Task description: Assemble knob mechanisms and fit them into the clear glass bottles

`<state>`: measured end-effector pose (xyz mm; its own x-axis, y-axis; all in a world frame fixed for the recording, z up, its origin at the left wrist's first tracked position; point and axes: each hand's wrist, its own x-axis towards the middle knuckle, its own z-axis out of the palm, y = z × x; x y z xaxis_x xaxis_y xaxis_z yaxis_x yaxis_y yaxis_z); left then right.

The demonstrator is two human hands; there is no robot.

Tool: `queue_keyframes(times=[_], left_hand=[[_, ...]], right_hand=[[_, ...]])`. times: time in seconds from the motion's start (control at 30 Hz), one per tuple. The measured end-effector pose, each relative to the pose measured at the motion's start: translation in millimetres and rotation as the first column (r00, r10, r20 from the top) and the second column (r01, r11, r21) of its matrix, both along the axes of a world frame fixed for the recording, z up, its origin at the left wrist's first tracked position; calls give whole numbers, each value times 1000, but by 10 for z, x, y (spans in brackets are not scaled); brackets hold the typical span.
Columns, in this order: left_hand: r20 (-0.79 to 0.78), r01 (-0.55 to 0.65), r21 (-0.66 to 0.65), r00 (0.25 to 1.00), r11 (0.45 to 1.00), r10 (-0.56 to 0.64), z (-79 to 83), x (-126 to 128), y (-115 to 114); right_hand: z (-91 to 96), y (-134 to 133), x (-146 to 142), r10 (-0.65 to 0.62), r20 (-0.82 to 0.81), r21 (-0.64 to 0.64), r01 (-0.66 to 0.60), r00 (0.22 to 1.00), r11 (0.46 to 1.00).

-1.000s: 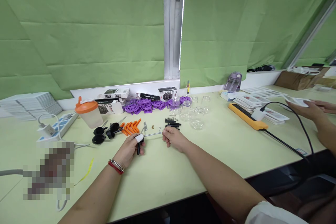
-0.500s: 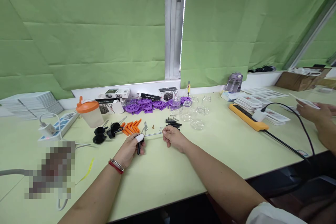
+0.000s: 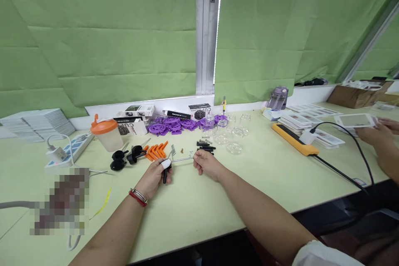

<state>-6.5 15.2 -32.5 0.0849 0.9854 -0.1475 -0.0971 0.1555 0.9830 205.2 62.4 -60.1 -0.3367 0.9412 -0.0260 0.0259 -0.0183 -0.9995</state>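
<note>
My left hand (image 3: 158, 174) is closed around a black plastic part (image 3: 165, 176), its thumb, wrapped in white, pressed on top. From this part a thin metal rod (image 3: 182, 159) runs out to the right. At the rod's far end my right hand (image 3: 205, 162) pinches with thumb and fingertips; anything tiny between them is hidden. Just beyond the hands lie orange angled pieces (image 3: 156, 150), small metal pins (image 3: 173, 149), brass-coloured bits (image 3: 182, 150), springs (image 3: 206, 140) and black tubes (image 3: 205, 148). Several black cup-shaped parts (image 3: 119, 160) with metal rods lie left of the orange pieces.
Purple wheel-like parts (image 3: 171, 124) and clear glass jars (image 3: 234, 147) stand behind. An orange-lidded cup (image 3: 107, 133) and white power strip (image 3: 73, 149) are left. Right are a yellow power strip (image 3: 294, 139) with a cable and another person's hands (image 3: 374, 133) holding a white-framed panel (image 3: 355, 120).
My hands, the black part and the rod stay practically still. At the right, the other person's white-framed panel has turned to show its broad face and shifted slightly left.
</note>
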Motion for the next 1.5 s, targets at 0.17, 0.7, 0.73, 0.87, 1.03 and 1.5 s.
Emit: queue_keyframes(times=[0.17,0.7,0.73,0.87,1.03,1.5], left_hand=[[6,10,7,1000,1000,-10,-9,-8,5],[1,9,6,1000,1000,-9,-19,-10,14],[1,8,8,1000,1000,-8,-22,-12,14],[-2,9,14,1000,1000,-9,-27,-16,11],[-2,3,-2,1000,1000,-3,-12,-6,8],[9,-3,-2,1000,1000,3,-13,-6,6]], right_hand=[[6,-6,-1,-3,8,10,3,1000,1000],[25,-15,-9,-14,21,6,14,1000,1000],[29,-17,-9,-16,20,4,16,1000,1000],[51,-30,-8,-20,10,-11,20,1000,1000],[82,-50,-7,-14,-22,-17,14,1000,1000],[36,-27,2,-11,4,-2,11,1000,1000]])
